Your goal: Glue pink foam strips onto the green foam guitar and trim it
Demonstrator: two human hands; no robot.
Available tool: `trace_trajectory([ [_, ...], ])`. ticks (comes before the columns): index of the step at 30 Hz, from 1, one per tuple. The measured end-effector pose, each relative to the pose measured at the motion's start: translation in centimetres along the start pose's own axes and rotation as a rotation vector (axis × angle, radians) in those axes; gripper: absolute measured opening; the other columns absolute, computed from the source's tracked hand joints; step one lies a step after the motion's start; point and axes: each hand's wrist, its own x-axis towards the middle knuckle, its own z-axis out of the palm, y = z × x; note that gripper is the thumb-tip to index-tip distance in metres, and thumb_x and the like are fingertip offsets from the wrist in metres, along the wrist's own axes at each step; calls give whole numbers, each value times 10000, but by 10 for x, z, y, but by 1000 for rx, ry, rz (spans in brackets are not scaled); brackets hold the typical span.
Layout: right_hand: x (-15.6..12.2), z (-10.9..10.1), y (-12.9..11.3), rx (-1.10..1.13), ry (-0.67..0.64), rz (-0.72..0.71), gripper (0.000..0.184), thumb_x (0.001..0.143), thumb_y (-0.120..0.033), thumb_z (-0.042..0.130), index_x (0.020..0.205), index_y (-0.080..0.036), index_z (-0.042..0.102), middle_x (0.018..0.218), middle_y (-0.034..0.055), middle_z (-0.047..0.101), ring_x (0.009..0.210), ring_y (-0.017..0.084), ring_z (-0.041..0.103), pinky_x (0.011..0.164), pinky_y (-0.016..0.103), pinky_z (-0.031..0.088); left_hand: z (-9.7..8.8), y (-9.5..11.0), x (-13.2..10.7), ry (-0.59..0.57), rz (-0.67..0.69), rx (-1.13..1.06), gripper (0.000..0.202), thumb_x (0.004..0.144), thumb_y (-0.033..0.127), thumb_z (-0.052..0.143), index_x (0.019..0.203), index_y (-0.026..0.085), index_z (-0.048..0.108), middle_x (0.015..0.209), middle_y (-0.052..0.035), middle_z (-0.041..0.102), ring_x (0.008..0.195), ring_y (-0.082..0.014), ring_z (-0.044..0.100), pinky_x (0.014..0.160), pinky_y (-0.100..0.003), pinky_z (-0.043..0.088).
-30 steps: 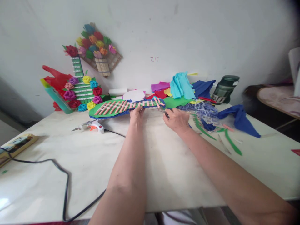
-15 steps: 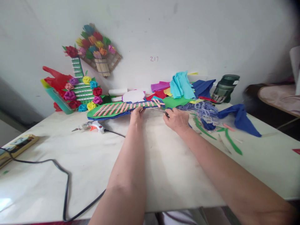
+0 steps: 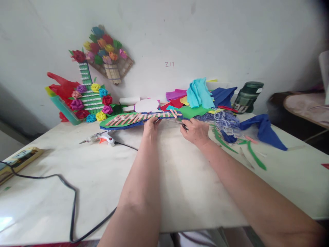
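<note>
My left hand (image 3: pixel 151 124) is closed on the neck of a guitar-shaped paper craft (image 3: pixel 125 119), thumb on top. The craft is green on its face and blue along its edge and underside, with pink strips and white strings across it. It is held tilted just above the table. Dark-handled scissors (image 3: pixel 184 127) sit in my closed right hand (image 3: pixel 194 131). Their thin metal blades point left, along the neck's lower edge near my left fingers. Whether the blades touch the blue paper is too small to tell.
A glue gun (image 3: pixel 102 138) lies at left, its black cable (image 3: pixel 74 199) crossing the table to a power strip (image 3: pixel 22 157). Behind stands a flowered green guitar craft (image 3: pixel 89 99). At right are coloured paper (image 3: pixel 200 94), tangled string (image 3: pixel 223 120), green scraps (image 3: pixel 255 156) and a dark green bottle (image 3: pixel 248 97).
The craft's wide left end has shifted slightly right and up, flattening its tilt. My right hand with the scissors has moved a little to the right.
</note>
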Motion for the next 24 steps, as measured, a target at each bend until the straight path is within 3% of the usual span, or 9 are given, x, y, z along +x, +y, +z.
trace_trajectory([
  [24, 0, 0, 1, -2, 13, -1, 332, 827, -365, 472, 949, -212, 741, 734, 79, 645, 652, 180, 524, 568, 304, 211, 5, 4, -5, 42, -65, 33, 181, 569, -30, 517, 610, 146, 520, 609, -2, 585, 597, -134, 588, 732, -380, 567],
])
